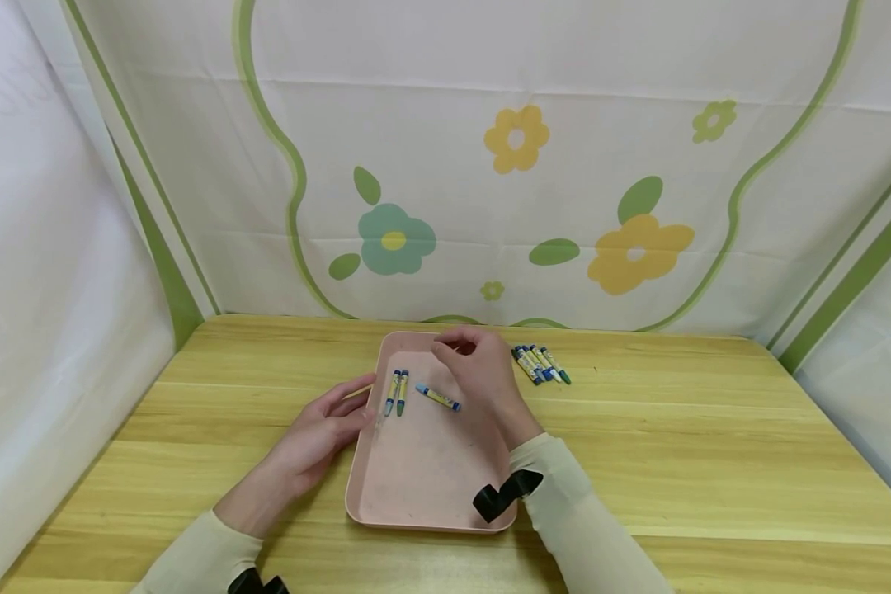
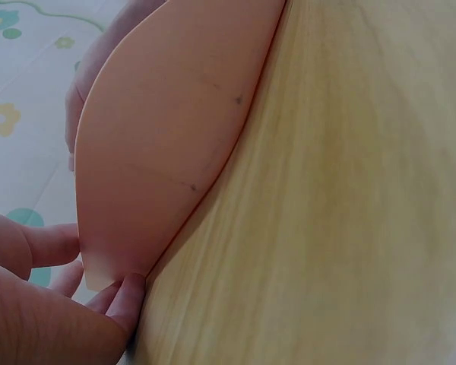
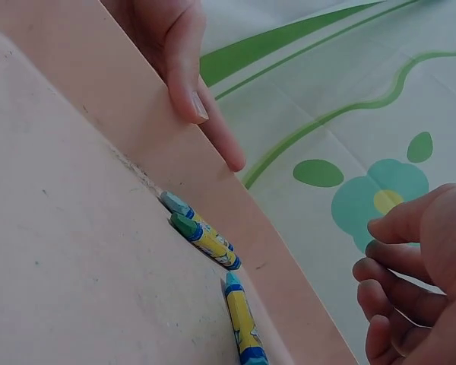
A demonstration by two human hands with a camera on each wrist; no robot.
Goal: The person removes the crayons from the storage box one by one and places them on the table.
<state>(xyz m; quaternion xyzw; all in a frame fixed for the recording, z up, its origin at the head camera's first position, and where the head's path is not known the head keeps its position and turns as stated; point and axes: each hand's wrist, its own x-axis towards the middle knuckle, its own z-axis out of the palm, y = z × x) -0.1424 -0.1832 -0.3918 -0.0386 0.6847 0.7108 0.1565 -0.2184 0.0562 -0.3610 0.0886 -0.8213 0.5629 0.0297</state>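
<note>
A pink tray (image 1: 431, 487) lies on the table, with three crayons in it. Two crayons, one pale blue (image 1: 392, 393) and one green (image 1: 403, 393), lie side by side near its left wall. A light blue crayon (image 1: 440, 398) lies slantwise to their right. My left hand (image 1: 327, 429) touches the tray's left side, its fingers loosely extended; in the left wrist view fingertips meet the outer wall. My right hand (image 1: 483, 371) hovers over the tray's far right part. Its fingers (image 3: 399, 281) are loosely bent, and nothing shows between them.
Several more crayons (image 1: 540, 365) lie in a row on the wooden table (image 1: 676, 445), just right of the tray's far corner. A white cloth (image 1: 445, 165) with printed flowers stands behind the table, and white cloth also borders both sides.
</note>
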